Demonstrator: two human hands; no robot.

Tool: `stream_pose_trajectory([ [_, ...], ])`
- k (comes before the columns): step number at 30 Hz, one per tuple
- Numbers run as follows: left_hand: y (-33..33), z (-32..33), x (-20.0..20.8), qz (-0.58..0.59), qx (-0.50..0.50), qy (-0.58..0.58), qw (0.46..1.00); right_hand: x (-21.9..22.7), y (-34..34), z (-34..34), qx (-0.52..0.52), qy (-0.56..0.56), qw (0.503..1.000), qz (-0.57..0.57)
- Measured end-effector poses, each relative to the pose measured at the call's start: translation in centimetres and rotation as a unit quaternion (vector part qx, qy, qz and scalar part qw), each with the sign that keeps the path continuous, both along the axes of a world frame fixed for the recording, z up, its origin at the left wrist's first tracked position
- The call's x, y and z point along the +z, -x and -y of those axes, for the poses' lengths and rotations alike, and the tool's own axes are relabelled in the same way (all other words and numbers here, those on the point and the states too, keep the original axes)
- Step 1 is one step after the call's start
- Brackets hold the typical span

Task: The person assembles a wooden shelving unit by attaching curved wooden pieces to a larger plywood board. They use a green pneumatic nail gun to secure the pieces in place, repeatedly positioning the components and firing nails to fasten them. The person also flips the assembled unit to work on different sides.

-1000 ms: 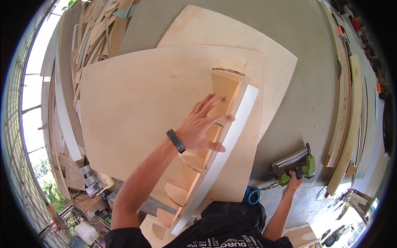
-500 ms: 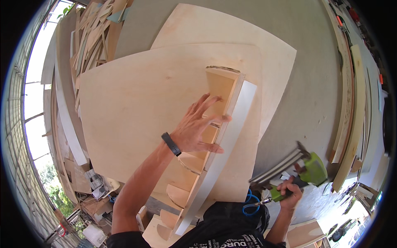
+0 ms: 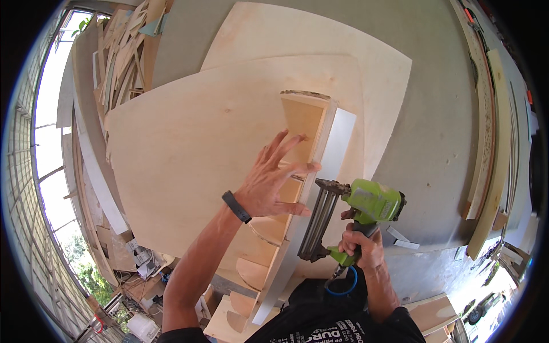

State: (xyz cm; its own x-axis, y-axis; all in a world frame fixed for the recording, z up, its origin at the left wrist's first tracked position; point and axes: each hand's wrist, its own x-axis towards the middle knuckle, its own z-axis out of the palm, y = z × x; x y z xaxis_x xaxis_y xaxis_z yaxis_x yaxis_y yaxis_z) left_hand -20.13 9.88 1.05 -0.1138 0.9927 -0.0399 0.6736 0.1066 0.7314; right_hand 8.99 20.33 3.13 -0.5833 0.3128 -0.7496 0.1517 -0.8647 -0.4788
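In my right hand, the fingers wrap round the handle of a green and black nail gun. Its nose lies over the long edge of a wooden shelf unit, just below my left fingertips; whether it touches cannot be made out. My left hand spreads its fingers across the same unit, thumb and one finger reaching onto its long edge. Curved plywood dividers stand in a row along the unit. A long white strip runs beside its right side, partly hidden by the nail gun.
Large plywood sheets lie under the unit. Scrap wood is heaped at the far left, and long boards lie at the right. A blue air hose loops close to my body.
My right hand has brought the nail gun leftward and up, from beside the sheets to the unit's edge, turning it more upright. My left hand stays on the unit.
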Motion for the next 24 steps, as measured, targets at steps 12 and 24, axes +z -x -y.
stream_pose_trajectory([
  [12, 0.10, -0.06, -0.01, 0.010, 0.000, 0.001, 1.000, -0.02, 0.30, -0.12, 0.005, 0.007, 1.000, 0.005],
  [24, 0.10, -0.05, -0.22, 0.011, -0.001, -0.007, 1.000, -0.32, 0.25, -0.38, 0.010, 0.014, 1.000, 0.008],
])
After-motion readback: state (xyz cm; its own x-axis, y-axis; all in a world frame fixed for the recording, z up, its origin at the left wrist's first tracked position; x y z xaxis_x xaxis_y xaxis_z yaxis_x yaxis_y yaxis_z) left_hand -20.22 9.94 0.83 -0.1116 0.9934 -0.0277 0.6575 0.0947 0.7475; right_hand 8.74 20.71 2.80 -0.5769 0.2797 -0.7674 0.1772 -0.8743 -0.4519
